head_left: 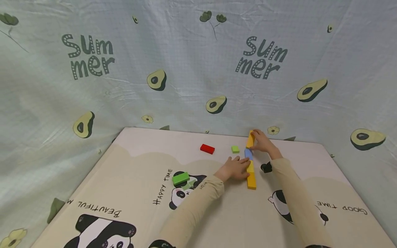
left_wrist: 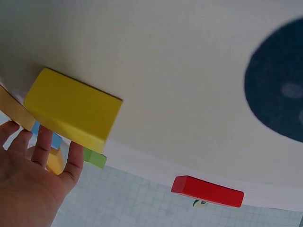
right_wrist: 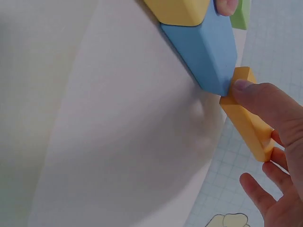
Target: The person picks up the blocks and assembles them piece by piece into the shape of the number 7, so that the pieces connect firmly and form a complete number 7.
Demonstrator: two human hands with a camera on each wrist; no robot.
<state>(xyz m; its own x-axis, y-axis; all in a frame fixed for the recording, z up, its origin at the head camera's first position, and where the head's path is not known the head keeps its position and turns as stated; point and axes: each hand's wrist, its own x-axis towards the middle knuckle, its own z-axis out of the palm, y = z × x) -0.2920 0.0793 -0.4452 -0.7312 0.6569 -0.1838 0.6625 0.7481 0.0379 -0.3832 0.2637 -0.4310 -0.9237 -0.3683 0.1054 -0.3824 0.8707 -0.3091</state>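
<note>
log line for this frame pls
left hand: touches yellow block | right hand: holds orange block against blue block | loose: red block

A red block [head_left: 207, 148] and a small green block [head_left: 235, 149] lie apart on the panda-printed mat [head_left: 124, 179]. A bigger green block [head_left: 181, 178] rests nearer. An avocado-patterned sheet [head_left: 186, 62] hangs behind.

A cream mat [head_left: 130, 179] printed with pandas carries the blocks: a red one [head_left: 207, 148], a small green one [head_left: 235, 149], a bigger green one [head_left: 181, 178], and a row of orange [head_left: 250, 139], blue [head_left: 248, 153], yellow [head_left: 250, 167] and orange [head_left: 251, 181].
</note>
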